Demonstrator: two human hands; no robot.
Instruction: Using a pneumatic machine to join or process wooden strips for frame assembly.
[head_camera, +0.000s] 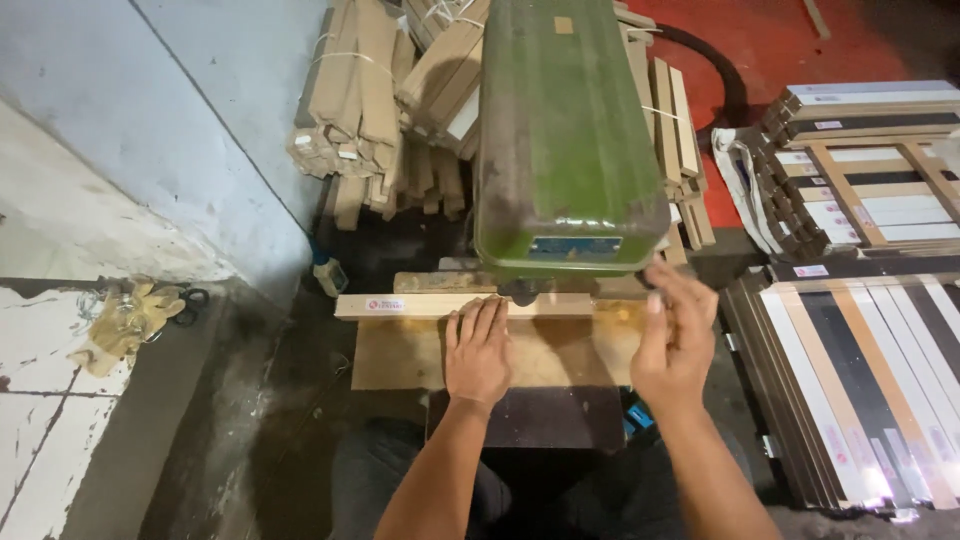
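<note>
My left hand (477, 350) lies flat, fingers together, on a long pale wooden strip (400, 305) that rests across the wooden work table (390, 360) under a green machine head (565, 140). The fingertips press the strip near its middle, just left of the machine's tool. My right hand (675, 335) hovers to the right of the machine, fingers spread and slightly blurred, holding nothing. The right part of the strip is hidden behind the machine and my right hand.
Bundles of tied wooden strips (370, 100) are piled behind the machine. Stacks of flat laminated boards (860, 380) lie at the right, more (870, 170) beyond them. A crumpled yellow glove (125, 320) lies on the floor at left. A black hose (725, 75) crosses the red floor.
</note>
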